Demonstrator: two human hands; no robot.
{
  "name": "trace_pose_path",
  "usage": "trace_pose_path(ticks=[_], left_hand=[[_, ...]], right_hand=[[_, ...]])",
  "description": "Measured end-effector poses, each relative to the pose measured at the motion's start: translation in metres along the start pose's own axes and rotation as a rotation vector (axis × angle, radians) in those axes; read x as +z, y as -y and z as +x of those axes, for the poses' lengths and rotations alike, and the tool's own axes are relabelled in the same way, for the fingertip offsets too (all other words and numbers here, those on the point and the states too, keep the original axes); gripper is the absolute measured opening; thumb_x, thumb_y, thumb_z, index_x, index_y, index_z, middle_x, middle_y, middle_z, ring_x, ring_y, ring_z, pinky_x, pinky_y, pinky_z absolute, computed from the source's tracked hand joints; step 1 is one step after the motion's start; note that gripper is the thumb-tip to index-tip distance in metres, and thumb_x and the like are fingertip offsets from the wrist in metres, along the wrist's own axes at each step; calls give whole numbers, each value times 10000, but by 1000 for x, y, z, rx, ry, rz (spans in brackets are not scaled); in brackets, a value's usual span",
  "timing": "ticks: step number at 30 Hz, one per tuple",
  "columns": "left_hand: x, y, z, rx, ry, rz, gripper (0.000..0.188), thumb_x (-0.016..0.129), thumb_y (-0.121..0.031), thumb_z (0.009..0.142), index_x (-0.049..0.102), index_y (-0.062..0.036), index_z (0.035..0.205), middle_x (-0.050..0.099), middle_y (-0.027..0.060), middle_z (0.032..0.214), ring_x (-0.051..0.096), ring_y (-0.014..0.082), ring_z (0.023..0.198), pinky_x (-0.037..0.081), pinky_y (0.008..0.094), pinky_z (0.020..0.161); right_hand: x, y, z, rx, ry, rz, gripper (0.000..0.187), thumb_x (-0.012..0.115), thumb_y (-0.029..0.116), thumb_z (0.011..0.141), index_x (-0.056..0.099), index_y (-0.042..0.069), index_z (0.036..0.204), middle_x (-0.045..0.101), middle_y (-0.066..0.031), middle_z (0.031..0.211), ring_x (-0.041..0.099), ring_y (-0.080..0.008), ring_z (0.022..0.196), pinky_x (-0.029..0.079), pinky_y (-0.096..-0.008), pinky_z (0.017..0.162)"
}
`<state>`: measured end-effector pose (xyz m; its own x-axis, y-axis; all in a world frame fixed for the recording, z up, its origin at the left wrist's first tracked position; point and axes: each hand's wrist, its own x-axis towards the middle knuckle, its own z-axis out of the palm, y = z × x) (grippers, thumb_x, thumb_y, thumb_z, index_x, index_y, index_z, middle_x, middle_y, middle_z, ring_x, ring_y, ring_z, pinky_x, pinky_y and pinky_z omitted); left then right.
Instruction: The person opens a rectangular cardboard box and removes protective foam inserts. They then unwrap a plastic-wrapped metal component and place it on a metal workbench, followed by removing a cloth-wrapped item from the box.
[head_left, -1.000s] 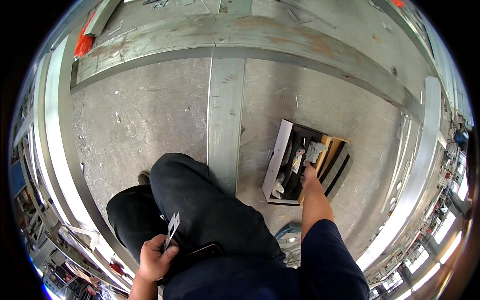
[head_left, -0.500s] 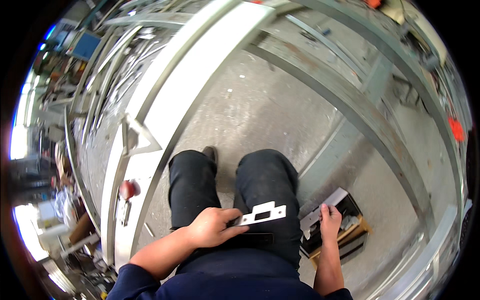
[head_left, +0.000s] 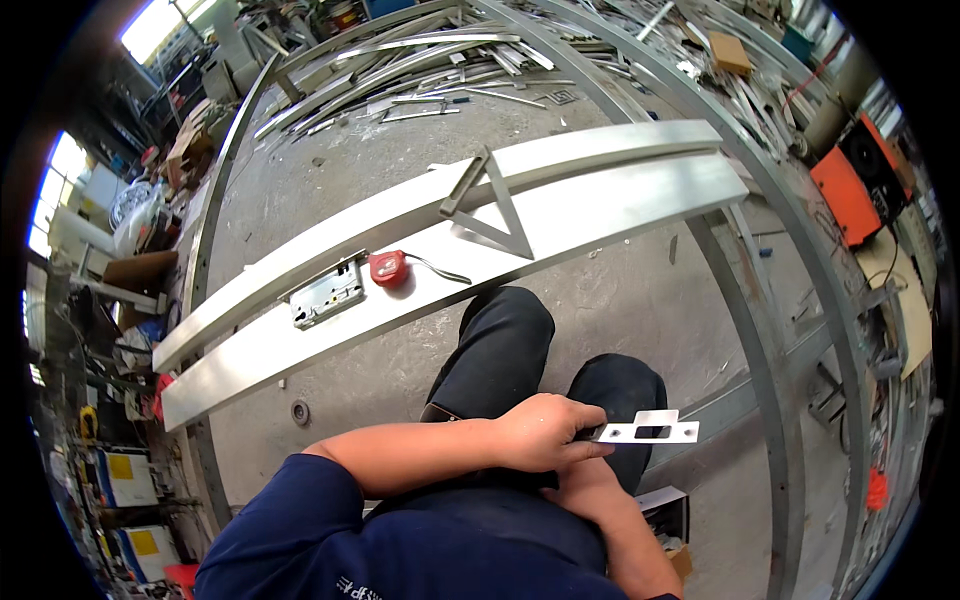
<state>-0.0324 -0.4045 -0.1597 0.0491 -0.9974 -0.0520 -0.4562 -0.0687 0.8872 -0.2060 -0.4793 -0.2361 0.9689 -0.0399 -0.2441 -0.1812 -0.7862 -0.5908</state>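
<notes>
My left hand (head_left: pixel 548 430) pinches one end of a flat silver strike plate (head_left: pixel 622 433) with a rectangular cutout, two holes and a side tab. Just below, my right hand (head_left: pixel 588 482) is tucked close against the left; its fingers are hidden. Ahead, across a steel frame, lies a long silver metal profile (head_left: pixel 600 222). On it rest a mortise lock case (head_left: pixel 328 295), a red tape measure (head_left: pixel 388 268) with a dark strap, and a metal angle square (head_left: pixel 492 232).
An open box (head_left: pixel 668 497) stands on the floor at my right, partly behind my forearm. Steel frame bars (head_left: pixel 745 330) curve past on the right. Metal offcuts (head_left: pixel 430 75) litter the far floor. An orange machine (head_left: pixel 845 190) stands at far right.
My view has turned left, so the profile now lies crosswise ahead. My right hand has come from beside the box to my left hand, which still holds the strike plate.
</notes>
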Motion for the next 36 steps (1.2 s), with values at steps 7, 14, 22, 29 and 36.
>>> trace_pose_path(ticks=[7,14,22,29,36], left_hand=[[-63,22,-36,-19,-324,-230,117,724,-93,871,664,-17,937,665,104,801,619,158,688,496,329,635],[-90,117,-124,-330,-762,-682,240,536,-227,1037,596,-37,902,490,-17,616,404,58,470,300,222,435],[-81,154,-139,-379,-749,-887,297,539,-314,1051,584,-60,904,434,-30,617,371,61,479,294,220,422],[-84,150,-104,-382,-653,-914,284,546,-302,1049,577,-57,908,429,-31,619,368,58,488,292,217,426],[-80,136,-89,-463,-598,-846,294,557,-310,1040,579,-50,905,432,-31,625,372,59,490,288,220,438]], right_hand=[[-1,20,4,135,-62,125,471,767,249,742,627,104,1167,701,-138,1030,686,-336,918,556,-449,778],[-11,-20,-35,411,-493,162,518,767,255,749,632,40,1201,690,-208,1094,663,-405,995,546,-444,848],[29,-177,-82,1080,-1153,452,409,735,170,766,595,-115,1026,657,-169,908,599,-213,823,499,-376,757],[56,-230,-90,1442,-1077,502,661,705,205,771,502,-140,1297,611,-293,1202,609,-349,1123,477,-432,921],[47,-215,-63,1416,-821,135,646,707,360,792,551,-129,1185,659,-344,1100,635,-467,1079,503,-489,949]])
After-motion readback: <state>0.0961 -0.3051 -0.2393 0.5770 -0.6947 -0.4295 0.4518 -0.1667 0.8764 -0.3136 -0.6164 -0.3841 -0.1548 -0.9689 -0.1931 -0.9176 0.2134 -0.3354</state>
